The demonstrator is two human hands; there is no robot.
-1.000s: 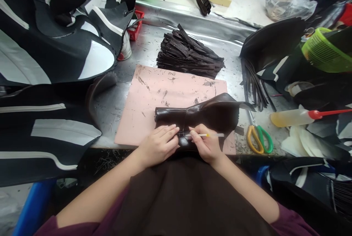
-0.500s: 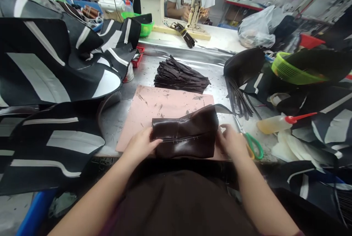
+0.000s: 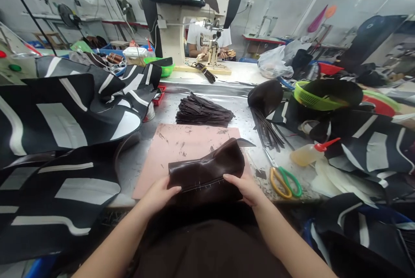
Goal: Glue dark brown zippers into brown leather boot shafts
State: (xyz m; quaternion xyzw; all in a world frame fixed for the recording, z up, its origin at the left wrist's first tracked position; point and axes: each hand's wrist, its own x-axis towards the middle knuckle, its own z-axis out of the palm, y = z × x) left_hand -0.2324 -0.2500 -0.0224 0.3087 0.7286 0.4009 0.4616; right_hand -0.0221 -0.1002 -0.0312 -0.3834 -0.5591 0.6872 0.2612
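Note:
A dark brown leather piece [image 3: 207, 163], folded and with a row of pale marks along its seam, lies over the front of a pink board [image 3: 191, 139]. At its left end my left hand [image 3: 160, 193] grips the edge, thumb on top and fingers underneath. My right hand [image 3: 244, 186] pinches the right side, thumb along the seam. Behind the board rests a pile of dark strips [image 3: 204, 111]. Scissors [image 3: 283, 178] with orange and green handles lie to the right of my right hand.
Black panels with white strips [image 3: 61, 126] are heaped at left. On the right are a glue bottle [image 3: 308, 153] with a red nozzle and a green basket [image 3: 316, 98]. A sewing machine [image 3: 171, 23] stands behind, with a person [image 3: 223, 38] beyond it.
My right hand has moved from beside the leather piece's right end onto it and now grips it. The piece has tilted and come closer to me. The view has lifted, showing more of the room.

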